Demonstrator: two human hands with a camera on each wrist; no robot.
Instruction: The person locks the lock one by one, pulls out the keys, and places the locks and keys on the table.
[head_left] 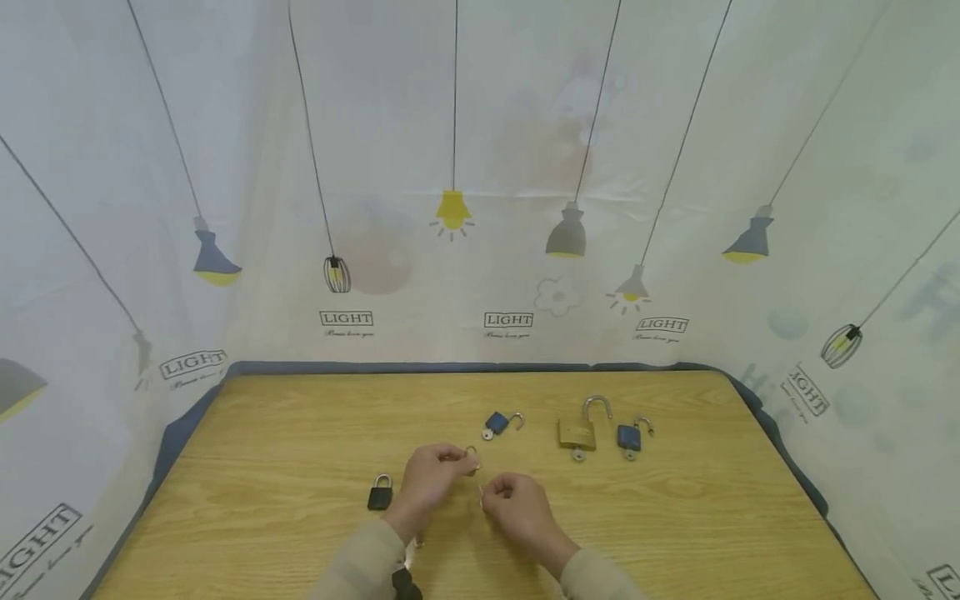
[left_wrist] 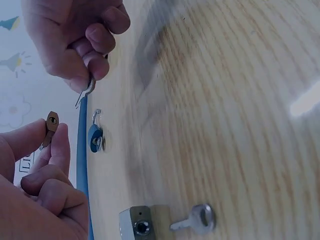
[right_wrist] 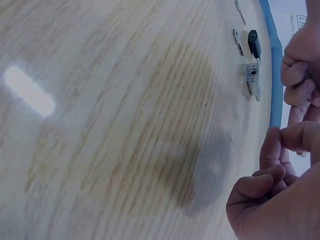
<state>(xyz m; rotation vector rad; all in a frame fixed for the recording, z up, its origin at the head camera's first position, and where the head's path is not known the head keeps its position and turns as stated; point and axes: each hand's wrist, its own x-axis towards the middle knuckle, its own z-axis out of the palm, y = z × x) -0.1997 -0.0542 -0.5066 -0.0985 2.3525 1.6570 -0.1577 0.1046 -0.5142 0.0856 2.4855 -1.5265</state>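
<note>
My left hand [head_left: 433,479] pinches a small brass padlock [left_wrist: 52,121] between thumb and fingertips, its keyhole end facing the right hand. In the head view the padlock's shackle [head_left: 471,451] shows above those fingertips. My right hand [head_left: 517,507] is a short way to the right and nearer me, holding a key [left_wrist: 88,92] between thumb and curled fingers. Key and padlock are apart. Beyond the hands lies a blue padlock [head_left: 497,423] with its shackle swung out and a key in it. The right wrist view hides most of the held padlock.
A black padlock [head_left: 380,493] lies left of my left hand. At the back right are a large brass padlock [head_left: 576,434] and another blue padlock [head_left: 628,438], both unlocked with keys. By the left forearm lie a grey padlock [left_wrist: 134,224] and a loose key [left_wrist: 201,220].
</note>
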